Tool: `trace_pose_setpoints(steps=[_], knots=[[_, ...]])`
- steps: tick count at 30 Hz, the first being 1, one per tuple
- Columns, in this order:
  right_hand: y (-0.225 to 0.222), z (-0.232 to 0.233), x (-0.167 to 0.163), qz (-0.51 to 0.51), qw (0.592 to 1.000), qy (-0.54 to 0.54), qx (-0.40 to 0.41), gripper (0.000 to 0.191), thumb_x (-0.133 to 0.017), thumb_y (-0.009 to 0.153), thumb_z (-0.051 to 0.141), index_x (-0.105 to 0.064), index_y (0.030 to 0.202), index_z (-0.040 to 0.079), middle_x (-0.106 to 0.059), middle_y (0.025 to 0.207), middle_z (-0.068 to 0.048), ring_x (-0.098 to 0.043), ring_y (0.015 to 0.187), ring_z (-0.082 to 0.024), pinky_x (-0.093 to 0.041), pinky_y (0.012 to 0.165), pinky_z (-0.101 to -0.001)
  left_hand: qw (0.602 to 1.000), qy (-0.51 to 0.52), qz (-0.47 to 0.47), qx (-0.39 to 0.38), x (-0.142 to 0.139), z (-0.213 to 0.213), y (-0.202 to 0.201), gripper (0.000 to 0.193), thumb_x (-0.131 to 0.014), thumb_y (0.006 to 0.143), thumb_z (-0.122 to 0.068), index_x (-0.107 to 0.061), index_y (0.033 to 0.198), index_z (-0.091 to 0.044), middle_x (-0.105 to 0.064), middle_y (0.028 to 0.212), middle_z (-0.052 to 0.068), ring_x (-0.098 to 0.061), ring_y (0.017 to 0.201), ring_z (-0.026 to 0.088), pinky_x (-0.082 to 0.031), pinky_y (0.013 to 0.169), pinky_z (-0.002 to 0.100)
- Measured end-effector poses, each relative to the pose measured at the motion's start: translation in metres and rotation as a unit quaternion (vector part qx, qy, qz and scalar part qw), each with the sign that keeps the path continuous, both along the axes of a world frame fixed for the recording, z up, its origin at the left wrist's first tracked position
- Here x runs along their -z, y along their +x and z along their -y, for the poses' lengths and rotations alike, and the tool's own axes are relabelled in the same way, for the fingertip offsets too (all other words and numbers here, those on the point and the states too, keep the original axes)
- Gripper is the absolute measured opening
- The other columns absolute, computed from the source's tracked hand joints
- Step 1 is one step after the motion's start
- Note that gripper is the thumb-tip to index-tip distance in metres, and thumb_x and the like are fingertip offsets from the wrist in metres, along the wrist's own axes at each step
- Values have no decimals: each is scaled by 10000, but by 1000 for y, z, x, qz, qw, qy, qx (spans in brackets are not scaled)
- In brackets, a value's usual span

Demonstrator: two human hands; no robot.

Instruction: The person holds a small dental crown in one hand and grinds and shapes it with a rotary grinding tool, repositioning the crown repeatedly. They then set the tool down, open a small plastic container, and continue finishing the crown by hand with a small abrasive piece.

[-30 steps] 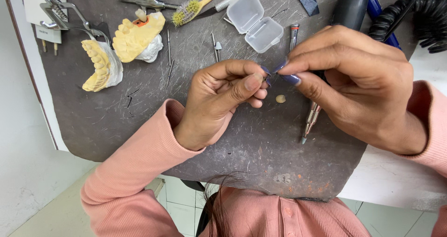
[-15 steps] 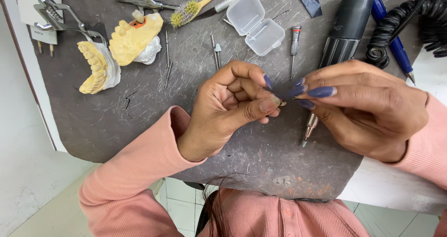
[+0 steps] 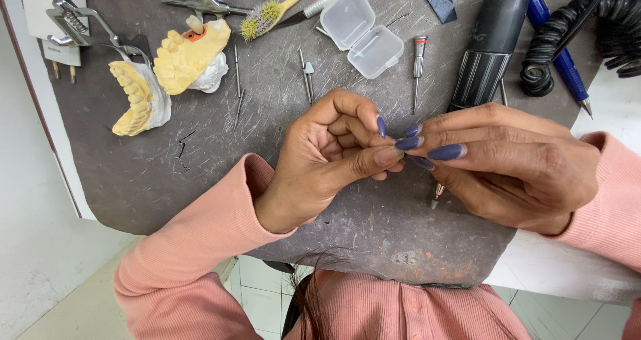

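Both hands have lifted a bit higher over the dark work mat (image 3: pixel 200 180) since 0.5 s ago. Right hand (image 3: pixel 514 170) curls round a thin metal tool (image 3: pixel 436 196), tip poking out below. Left hand (image 3: pixel 327 156) pinches shut vs. right fingertips (image 3: pixel 410 142), w/ something tiny between, prob. hidden.

— Dark grey mat (image 3: pixel 200 180), scratched and worn, spread over a white bench (image 3: pixel 567 273).
— Pale wall (image 3: pixel 27 200) along the left edge; light floor tiles (image 3: pixel 260 293) below the near edge.
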State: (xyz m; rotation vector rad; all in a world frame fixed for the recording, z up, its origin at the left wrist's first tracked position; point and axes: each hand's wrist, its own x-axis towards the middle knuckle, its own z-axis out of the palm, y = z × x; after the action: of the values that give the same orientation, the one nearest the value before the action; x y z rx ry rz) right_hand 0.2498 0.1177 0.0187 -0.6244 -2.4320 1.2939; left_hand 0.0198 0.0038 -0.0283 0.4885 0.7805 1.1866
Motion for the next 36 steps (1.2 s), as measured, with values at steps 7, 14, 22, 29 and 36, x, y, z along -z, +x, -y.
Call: trace_pose_setpoints(steps=[7,14,22,29,36], knots=[[-11,6,2,-132,988,-41,62,270,-710,864,-83,-535,1061,-28,-688,1057,-205,-728,1007,-275,-635,804,-310,1000,-14,13,-5,1,0,2,236,-741,1031,-41,-547,1162,-69,-725,956,72,-756,923,147,-617,794,236],[-6,10,2,-106,967,-196,123,155,-659,948,-52,-608,1088,-13,-703,1089,-183,-744,945,-212,-639,830,-259,998,-25,47,-15,3,0,-1,236,-746,1030,-55,-547,1156,-71,-739,981,74,-751,946,150,-600,780,226],[-10,3,5,-133,966,-198,100,103,-657,961,-22,-671,1061,-48,-681,1097,-171,-744,925,-189,-672,869,-285,997,-33,63,-19,4,0,-1,219,-743,1030,-51,-559,1146,-71,-742,990,72,-758,931,154,-597,760,226],[-9,-1,0,-98,967,-223,80,149,-696,914,3,-703,1049,-61,-706,1041,-157,-770,886,-180,-674,785,-252,996,-44,69,-23,2,1,-1,185,-728,1047,-34,-558,1112,-66,-736,1013,68,-751,951,154,-595,770,227],[-17,1,-3,-64,969,-201,130,138,-645,931,-42,-668,1061,-81,-671,1070,-176,-735,918,-164,-639,788,-228,996,-33,77,-27,1,-1,0,189,-716,1049,-29,-558,1148,-58,-732,1022,88,-753,975,173,-633,866,275]])
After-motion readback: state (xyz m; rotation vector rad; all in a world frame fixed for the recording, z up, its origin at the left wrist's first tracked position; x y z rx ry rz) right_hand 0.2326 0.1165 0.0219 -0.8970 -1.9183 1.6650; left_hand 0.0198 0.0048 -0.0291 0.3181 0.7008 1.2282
